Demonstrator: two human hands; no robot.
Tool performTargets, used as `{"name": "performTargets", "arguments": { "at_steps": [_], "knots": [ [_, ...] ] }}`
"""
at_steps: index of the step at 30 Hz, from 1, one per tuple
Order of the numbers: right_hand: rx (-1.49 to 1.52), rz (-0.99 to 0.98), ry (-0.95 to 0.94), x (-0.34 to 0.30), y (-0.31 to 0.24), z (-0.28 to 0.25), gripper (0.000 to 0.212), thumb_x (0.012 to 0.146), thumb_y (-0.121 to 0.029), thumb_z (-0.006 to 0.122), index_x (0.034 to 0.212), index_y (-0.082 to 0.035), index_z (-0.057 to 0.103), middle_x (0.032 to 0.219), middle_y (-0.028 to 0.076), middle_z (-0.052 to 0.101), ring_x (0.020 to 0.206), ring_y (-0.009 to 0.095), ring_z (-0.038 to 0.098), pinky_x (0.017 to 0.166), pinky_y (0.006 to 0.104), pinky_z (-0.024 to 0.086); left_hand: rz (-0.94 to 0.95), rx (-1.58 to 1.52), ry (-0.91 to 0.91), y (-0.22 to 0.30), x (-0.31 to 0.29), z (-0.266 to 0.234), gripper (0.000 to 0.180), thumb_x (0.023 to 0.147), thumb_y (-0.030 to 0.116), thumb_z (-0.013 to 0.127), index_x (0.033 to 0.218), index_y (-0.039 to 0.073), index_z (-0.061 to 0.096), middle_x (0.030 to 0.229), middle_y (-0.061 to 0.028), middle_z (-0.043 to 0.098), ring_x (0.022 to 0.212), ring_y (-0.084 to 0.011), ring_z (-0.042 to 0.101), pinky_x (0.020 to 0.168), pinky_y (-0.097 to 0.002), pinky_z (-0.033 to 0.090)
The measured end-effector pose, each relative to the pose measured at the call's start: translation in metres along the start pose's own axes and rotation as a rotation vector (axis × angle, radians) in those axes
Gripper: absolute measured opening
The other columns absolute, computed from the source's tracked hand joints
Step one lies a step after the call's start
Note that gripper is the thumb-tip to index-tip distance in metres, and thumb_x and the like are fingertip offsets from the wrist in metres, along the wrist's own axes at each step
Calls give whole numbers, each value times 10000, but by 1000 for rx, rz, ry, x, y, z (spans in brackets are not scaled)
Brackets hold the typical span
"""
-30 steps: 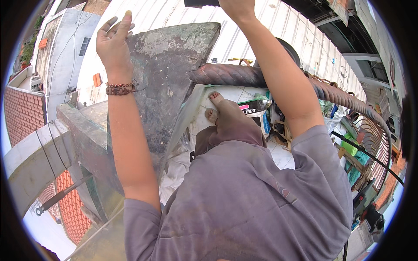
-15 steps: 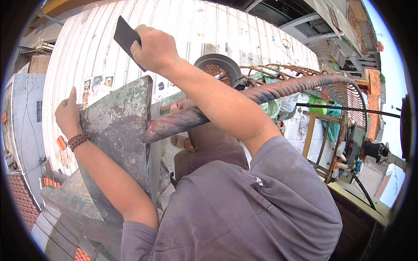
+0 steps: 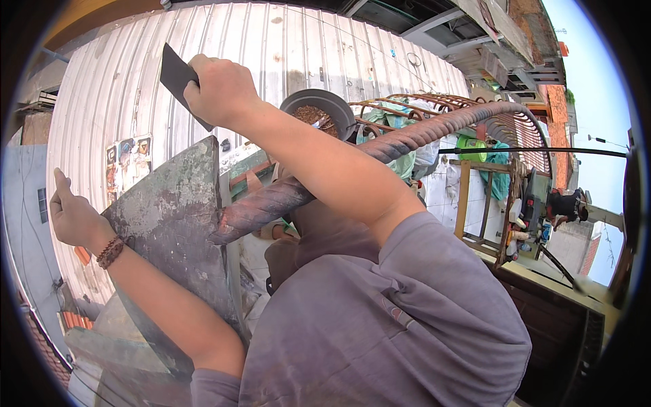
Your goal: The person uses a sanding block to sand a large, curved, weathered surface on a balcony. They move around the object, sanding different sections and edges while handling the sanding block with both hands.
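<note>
My right hand (image 3: 220, 88) is closed around a black flat rectangular plate (image 3: 179, 76), held up and tilted over the corrugated white sheeting. Its grip end is hidden by my fingers. To the left, my left hand (image 3: 76, 216), with a braided bracelet at the wrist, has its thumb and fingers apart and appears to hold nothing. Beside that wrist is a worn, mottled grey-green slab (image 3: 173, 197) with flaking paint. A thick twisted brown rail (image 3: 400, 139) meets the slab's right edge and passes beneath my right forearm.
A dark round pot (image 3: 332, 103) of brown material stands beyond the rail. Rusty curved bars (image 3: 400, 107), plastic bags and a green bucket (image 3: 471, 148) lie to the right, near a wooden frame (image 3: 463, 200). Corrugated white sheeting (image 3: 88, 122) spreads beyond the slab.
The surroundings have shifted slightly left in the view. My right hand still holds the black plate. My left hand has moved left and away from the slab's edge.
</note>
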State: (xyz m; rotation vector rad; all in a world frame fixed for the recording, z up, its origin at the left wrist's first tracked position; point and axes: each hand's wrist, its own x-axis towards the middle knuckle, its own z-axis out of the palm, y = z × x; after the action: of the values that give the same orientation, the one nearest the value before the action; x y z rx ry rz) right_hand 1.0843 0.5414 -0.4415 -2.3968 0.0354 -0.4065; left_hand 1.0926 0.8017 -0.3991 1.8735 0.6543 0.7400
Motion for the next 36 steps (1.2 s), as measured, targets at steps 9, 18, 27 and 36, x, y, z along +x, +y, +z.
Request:
{"name": "performTargets", "arguments": {
  "at_steps": [9,18,27,36],
  "knots": [
    [-69,44,-67,2,-2,-4,316,796,-208,580,1029,-3,643,790,201,683,764,356,676,717,427,537,-12,-205,-102,-5,3,9,392,843,179,698,548,85,457,493,59,312,420,-48,244,424,-256,172],
    [271,316,-245,-15,1,13,276,872,-158,614,1094,7,614,891,185,688,775,263,677,717,352,515,-75,-471,-94,0,-15,-9,354,844,6,546,552,83,361,540,32,234,445,-60,211,438,-242,149],
    [165,640,-506,-38,21,26,296,859,-139,638,1127,-12,621,1021,158,698,954,250,674,847,343,497,234,-286,-159,-4,-32,-18,171,889,-18,444,719,-1,451,589,-3,261,506,-97,230,456,-296,183],
    [-40,474,-590,-64,44,38,237,824,-111,667,1047,-34,644,928,150,675,880,316,655,788,370,506,-138,-479,-350,8,-21,-23,335,933,214,483,673,128,291,547,-39,287,498,-122,276,534,-347,197]
  ]
}}
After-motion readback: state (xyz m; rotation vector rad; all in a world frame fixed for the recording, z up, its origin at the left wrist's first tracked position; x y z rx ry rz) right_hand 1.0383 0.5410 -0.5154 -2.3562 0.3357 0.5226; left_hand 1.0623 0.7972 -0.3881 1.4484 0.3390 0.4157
